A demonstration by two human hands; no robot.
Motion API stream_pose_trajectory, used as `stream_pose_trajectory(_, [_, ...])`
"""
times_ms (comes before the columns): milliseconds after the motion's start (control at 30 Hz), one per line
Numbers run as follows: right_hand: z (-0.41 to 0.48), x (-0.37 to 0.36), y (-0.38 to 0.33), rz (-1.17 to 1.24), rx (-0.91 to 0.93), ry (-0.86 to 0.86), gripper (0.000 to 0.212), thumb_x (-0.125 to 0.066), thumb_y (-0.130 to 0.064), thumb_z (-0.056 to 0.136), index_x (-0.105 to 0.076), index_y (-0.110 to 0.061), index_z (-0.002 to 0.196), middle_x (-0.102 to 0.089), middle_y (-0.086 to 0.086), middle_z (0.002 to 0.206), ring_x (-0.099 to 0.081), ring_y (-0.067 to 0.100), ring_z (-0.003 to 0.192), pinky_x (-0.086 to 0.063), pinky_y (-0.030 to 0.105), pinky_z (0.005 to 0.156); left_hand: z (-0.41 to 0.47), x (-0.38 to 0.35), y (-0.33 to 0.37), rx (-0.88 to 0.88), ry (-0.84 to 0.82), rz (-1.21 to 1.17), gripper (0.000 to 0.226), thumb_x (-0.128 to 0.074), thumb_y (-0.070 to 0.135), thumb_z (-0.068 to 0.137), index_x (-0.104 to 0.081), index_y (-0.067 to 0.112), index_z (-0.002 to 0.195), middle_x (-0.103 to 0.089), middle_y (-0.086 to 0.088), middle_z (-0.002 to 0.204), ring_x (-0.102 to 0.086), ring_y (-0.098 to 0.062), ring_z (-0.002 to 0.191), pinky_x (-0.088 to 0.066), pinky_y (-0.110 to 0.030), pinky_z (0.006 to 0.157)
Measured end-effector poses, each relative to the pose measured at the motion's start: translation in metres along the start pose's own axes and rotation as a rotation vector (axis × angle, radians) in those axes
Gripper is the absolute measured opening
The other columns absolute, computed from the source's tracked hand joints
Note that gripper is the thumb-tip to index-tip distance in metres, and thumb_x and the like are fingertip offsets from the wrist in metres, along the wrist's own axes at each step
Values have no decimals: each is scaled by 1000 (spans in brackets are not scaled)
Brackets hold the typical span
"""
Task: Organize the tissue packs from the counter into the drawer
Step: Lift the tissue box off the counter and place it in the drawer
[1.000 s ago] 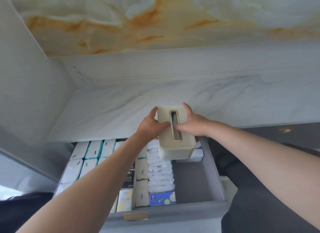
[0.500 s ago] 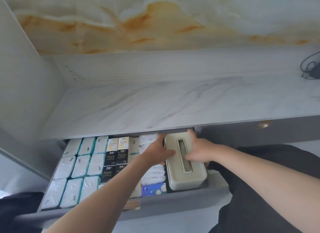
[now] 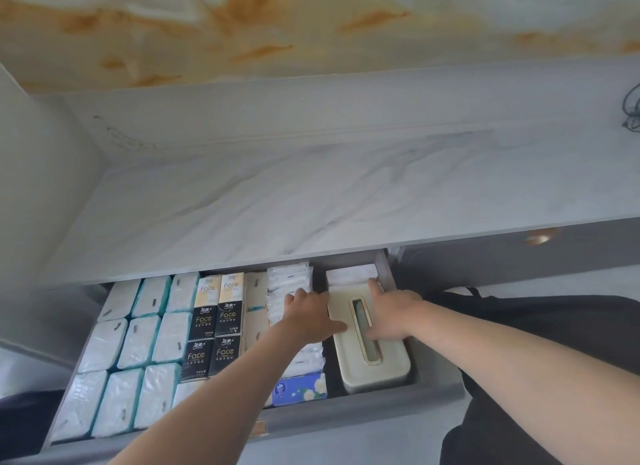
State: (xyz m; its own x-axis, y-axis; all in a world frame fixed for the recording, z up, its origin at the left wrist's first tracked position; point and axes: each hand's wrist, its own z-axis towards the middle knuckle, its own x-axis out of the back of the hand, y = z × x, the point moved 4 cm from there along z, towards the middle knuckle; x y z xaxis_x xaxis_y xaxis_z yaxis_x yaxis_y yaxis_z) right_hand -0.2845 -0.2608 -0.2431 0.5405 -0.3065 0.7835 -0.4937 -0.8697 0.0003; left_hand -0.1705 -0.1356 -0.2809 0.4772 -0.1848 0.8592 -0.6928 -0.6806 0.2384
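Head: left hand [image 3: 309,314], right hand [image 3: 394,314] hold one tissue box [image 3: 382,369]; one drawer [image 3: 381,411].

Soft, even, moderately bright daylight with no hard glare; faint sheen on the marble surface [image 3: 311,194]; drawer [image 3: 346,418] interior shadowed at lower right of frame; wide-angle bending at edges; slight overall softness, corners blurrier.
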Motion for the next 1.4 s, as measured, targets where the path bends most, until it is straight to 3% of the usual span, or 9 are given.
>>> stream_pose_trajectory(100, [14,-14,-3,-141,15,-8,106,-52,-59,85,9,-10,156,-64,5,120,-60,27,92,-45,35,69,2,-10,1,-47,1,189,65,-56,67,79,-52,21,124,-55,-3,118,-37,-27,118,-26,-44,102])
stream_pose_trajectory(167, [20,-21,-4,-177,15,-24,95,-53,-43,89,3,-6,155,-62,8,124,-62,28,100,-46,35,69,1,-17,1,-76,23,264,65,-56,66,79,-51,21,125,-53,-3,123,-35,-28,121,-22,-46,106])
stream_pose_trajectory(300, [26,-18,-3,-273,47,-11,55,-52,-17,86,-41,-11,139,-44,11,136,-59,29,108,-49,36,73,-1,-25,3,-185,81,384,71,-56,60,85,-40,21,142,-39,-6,144,-26,-31,135,-6,-52,117])
stream_pose_trajectory(533, [29,-30,-10,-459,269,75,76,-57,-32,78,-31,-21,148,-32,10,147,-28,29,135,-25,50,109,2,-31,13,-212,77,224,88,-62,48,86,-15,22,155,-34,-1,155,-20,-20,147,18,-48,117])
stream_pose_trajectory(767, [24,-21,-3,-325,217,-35,69,-54,-35,86,-32,-19,150,-36,8,150,-32,29,140,-17,56,116,-7,-39,26,-235,8,120,90,-56,49,91,0,22,156,-14,-11,162,0,-26,151,5,-45,122])
stream_pose_trajectory(933, [10,-10,-21,-177,266,-16,59,-52,-36,88,-42,-23,144,-47,7,140,-47,28,126,-38,44,104,-23,-25,11,-315,117,21,62,-52,44,93,-33,26,150,-33,0,154,-21,-21,143,-17,-40,119])
stream_pose_trajectory(1067, [-10,-9,-48,-23,351,-126,57,-58,-55,83,-53,-30,135,-52,-3,134,-53,23,119,-47,39,96,-50,-10,-16,-348,89,-122,48,-57,61,84,-58,36,124,-53,11,125,-40,-12,117,-36,-38,105])
stream_pose_trajectory(1233, [-41,-24,-75,-57,459,-341,80,-77,-67,65,-53,-32,132,-48,-8,128,-55,19,113,-52,38,93,-90,-13,-47,-233,-310,-77,90,-71,79,56,-42,44,133,-39,15,129,-32,-9,124,-37,-41,107])
stream_pose_trajectory(1400, [-43,-28,-84,-255,537,-176,70,-78,-64,59,-61,-34,120,-50,-11,107,-57,16,93,-54,37,77,-105,-11,-53,-262,-289,-10,101,-80,71,53,-36,41,138,-35,15,132,-33,-10,121,-40,-40,105])
